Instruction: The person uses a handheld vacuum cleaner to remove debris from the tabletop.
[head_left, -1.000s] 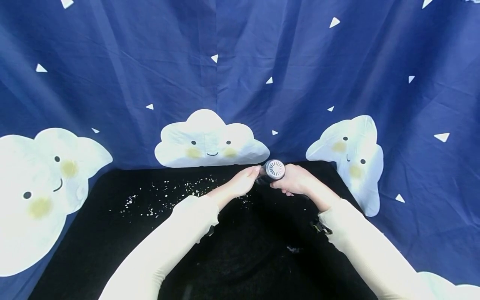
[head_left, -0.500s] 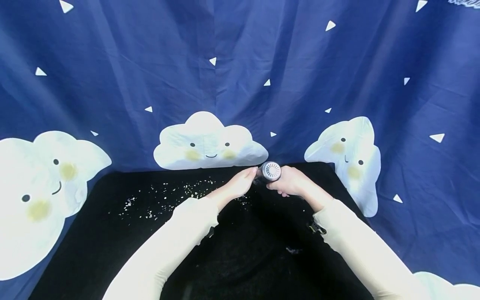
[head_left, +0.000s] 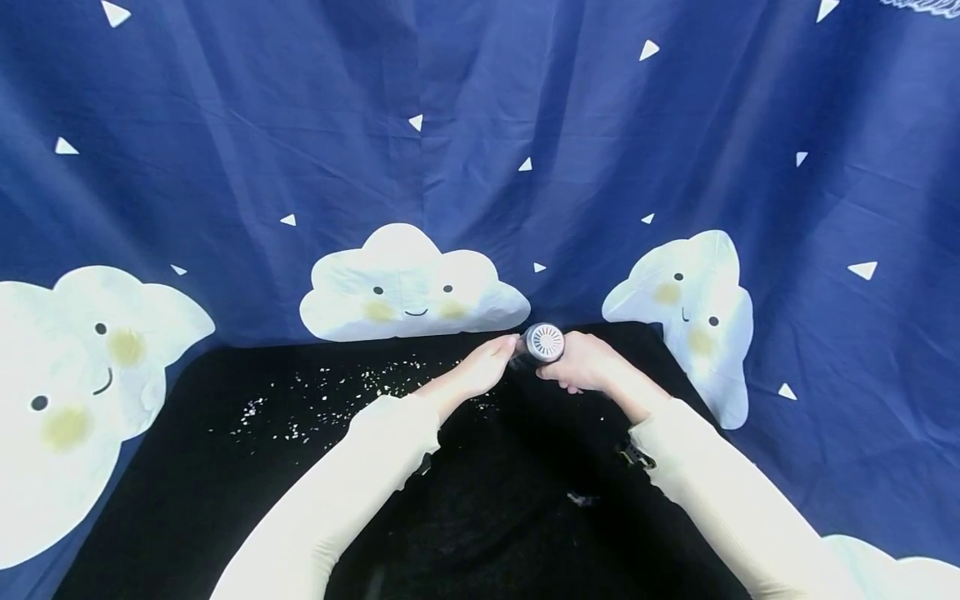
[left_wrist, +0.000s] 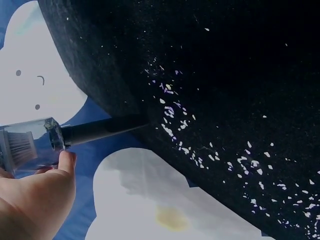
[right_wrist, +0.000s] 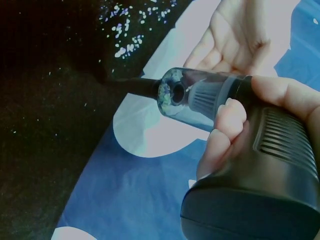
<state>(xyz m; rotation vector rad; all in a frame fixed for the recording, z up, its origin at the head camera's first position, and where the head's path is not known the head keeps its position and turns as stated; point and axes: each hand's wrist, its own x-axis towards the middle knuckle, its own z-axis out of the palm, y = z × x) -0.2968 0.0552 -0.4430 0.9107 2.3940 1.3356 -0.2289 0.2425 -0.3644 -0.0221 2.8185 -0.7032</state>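
Observation:
A handheld vacuum (head_left: 546,342) with a dark body, clear dust cup and narrow black nozzle (left_wrist: 105,129) is held over the far part of the black table. My right hand (head_left: 588,362) grips its body. My left hand (head_left: 483,367) holds the dust cup (right_wrist: 185,97) from the other side, its thumb near the cup's front end in the left wrist view. Bits of pale debris sit inside the cup. The nozzle tip lies at or just above the table surface, beside scattered white scraps (left_wrist: 170,117); whether it touches cannot be told.
More scraps (head_left: 322,400) spread over the table's back left. A small pale smudge (head_left: 581,500) lies nearer the front. The black table (head_left: 187,517) meets a blue curtain (head_left: 480,167) with printed clouds along its back and sides.
The head view has shifted slightly, so the curtain and table slide left in it. Both hands keep their hold on the vacuum, which has hardly moved.

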